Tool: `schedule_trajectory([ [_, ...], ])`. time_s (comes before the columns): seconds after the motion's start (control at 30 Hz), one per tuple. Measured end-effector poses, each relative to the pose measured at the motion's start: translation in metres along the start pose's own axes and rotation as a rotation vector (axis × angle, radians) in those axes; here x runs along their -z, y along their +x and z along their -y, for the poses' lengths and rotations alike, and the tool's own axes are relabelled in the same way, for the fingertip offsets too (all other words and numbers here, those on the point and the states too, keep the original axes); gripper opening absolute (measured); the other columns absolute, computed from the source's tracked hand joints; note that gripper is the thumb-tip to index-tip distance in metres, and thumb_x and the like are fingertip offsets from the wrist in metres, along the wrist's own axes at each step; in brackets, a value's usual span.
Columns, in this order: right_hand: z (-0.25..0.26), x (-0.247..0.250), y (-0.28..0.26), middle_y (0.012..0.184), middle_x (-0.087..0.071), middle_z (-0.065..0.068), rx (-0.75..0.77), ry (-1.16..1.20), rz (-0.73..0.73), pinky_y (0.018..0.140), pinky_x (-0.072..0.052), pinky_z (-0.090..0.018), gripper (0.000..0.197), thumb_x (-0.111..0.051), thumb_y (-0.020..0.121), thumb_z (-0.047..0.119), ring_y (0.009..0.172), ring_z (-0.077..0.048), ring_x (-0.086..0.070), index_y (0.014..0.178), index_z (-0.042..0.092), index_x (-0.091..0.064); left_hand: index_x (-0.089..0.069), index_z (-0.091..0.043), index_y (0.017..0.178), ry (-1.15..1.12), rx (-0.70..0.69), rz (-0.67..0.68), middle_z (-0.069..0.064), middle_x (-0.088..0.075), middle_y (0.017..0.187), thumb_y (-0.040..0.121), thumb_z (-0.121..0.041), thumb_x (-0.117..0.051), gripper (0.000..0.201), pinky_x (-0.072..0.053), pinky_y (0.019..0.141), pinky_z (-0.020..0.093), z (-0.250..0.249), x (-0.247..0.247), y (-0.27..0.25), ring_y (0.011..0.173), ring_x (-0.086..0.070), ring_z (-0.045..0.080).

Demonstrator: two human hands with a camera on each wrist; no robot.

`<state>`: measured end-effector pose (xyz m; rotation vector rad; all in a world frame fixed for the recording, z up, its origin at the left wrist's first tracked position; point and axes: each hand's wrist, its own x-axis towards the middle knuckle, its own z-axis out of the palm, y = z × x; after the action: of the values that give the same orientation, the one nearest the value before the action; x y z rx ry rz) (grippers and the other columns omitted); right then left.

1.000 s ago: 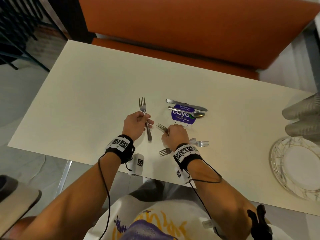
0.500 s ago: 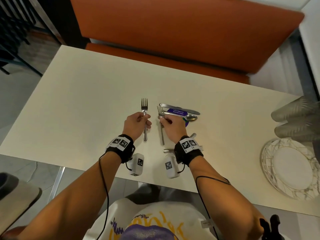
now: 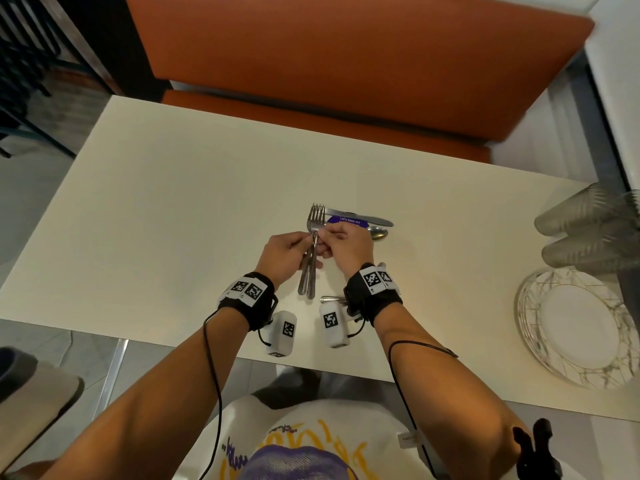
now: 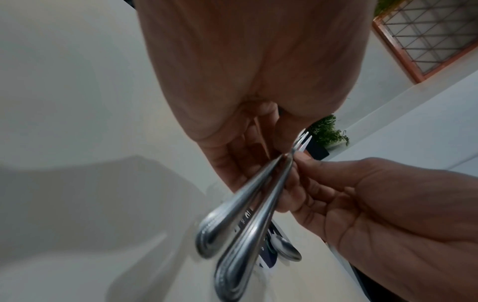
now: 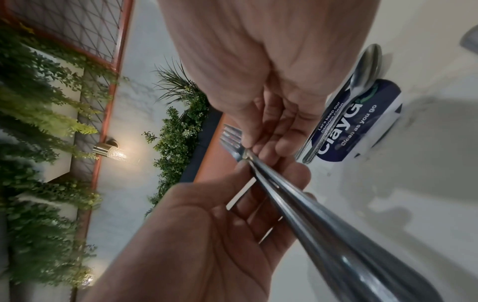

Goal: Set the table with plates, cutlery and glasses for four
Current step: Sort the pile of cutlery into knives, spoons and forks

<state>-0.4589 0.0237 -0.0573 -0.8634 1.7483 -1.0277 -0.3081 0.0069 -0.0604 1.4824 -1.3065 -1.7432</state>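
Head view. Left hand (image 3: pixel 284 252): grip pinching the necks of two forks (image 3: pixel 313 237), fingers curled, wrist low over the desk (image 3: pixel 173 202). Right hand (image 3: pixel 343 245): grip pinching the same two forks from the other side, thumb and forefinger at the neck. Forks held together above the desk's middle, tines pointing away from the person, handles toward them. Knife (image 3: pixel 360 219) and spoon (image 3: pixel 377 233) lie on a purple card (image 3: pixel 348 220) just beyond the right hand. One more piece of cutlery (image 3: pixel 330 299) lies under the right wrist; kind cannot be told. Plates (image 3: pixel 575 327) stacked at the desk's right end, glasses (image 3: pixel 588 226) lying just beyond them.

Left wrist view. Left hand (image 4: pixel 245 114) closed on the forks (image 4: pixel 248 206); right hand (image 4: pixel 375 204) meets it at the necks. Handles slightly splayed, blurred.

Right wrist view. Right hand (image 5: pixel 261 87) fingertips pressed on the fork necks (image 5: pixel 284 192); left hand (image 5: pixel 207 235) beneath, fingers curled round the handles. Spoon (image 5: pixel 364 67) on the card (image 5: pixel 362 120).
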Motion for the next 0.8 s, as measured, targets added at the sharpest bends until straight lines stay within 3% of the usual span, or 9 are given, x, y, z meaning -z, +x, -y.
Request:
schedule_trajectory([
  [0.3,0.004,0.005,-0.003,0.078,-0.078,-0.011,-0.111,0.094,-0.026,0.069,-0.066,-0.045,0.010,-0.075,0.091,0.010,0.067,-0.028,-0.077,0.098,0.004,-0.073,-0.072,-0.003,0.113,-0.116,0.041,0.061,0.018,-0.075,0.090,0.109,-0.018,-0.049,0.027,-0.064,0.069,0.045,-0.005,-0.010,-0.010,0.075,-0.074,0.036],
  [0.43,0.006,0.008,-0.004,0.079,-0.078,-0.009,-0.129,0.085,-0.063,0.063,-0.065,-0.042,0.015,-0.079,0.087,0.015,0.061,-0.024,-0.076,0.095,0.004,-0.073,-0.073,-0.008,0.115,-0.150,0.070,0.083,0.021,-0.074,0.094,0.109,-0.018,-0.048,0.027,-0.058,0.063,0.038,-0.004,-0.013,-0.009,0.069,-0.069,0.033],
  [0.57,-0.001,0.012,0.003,0.081,-0.077,0.002,-0.082,-0.107,-0.094,0.067,-0.062,-0.031,0.017,-0.080,0.085,0.032,0.069,-0.014,-0.072,0.092,0.016,-0.076,-0.074,-0.009,0.114,-0.110,0.018,0.050,0.012,-0.066,0.075,0.108,-0.013,-0.048,0.027,-0.044,0.052,0.029,0.003,-0.015,-0.004,0.054,-0.053,0.020],
  [0.7,-0.011,0.031,0.003,0.085,-0.076,0.001,-0.121,-0.102,-0.076,0.061,-0.050,-0.022,0.015,-0.069,0.094,0.029,0.064,-0.010,-0.068,0.097,0.016,-0.075,-0.073,-0.005,0.105,-0.130,0.074,-0.019,0.001,-0.052,0.064,0.108,-0.011,-0.045,0.030,-0.033,0.047,0.024,0.008,-0.015,0.003,0.052,-0.039,0.015],
  [0.8,-0.029,0.049,-0.002,0.085,-0.077,-0.002,-0.154,-0.119,-0.053,0.059,-0.050,-0.023,0.011,-0.069,0.095,0.025,0.064,-0.012,-0.067,0.093,0.016,-0.074,-0.071,-0.005,0.099,-0.129,0.123,-0.028,-0.001,-0.049,0.063,0.108,-0.012,-0.043,0.030,-0.032,0.046,0.023,0.013,-0.016,0.006,0.052,-0.037,0.014],
])
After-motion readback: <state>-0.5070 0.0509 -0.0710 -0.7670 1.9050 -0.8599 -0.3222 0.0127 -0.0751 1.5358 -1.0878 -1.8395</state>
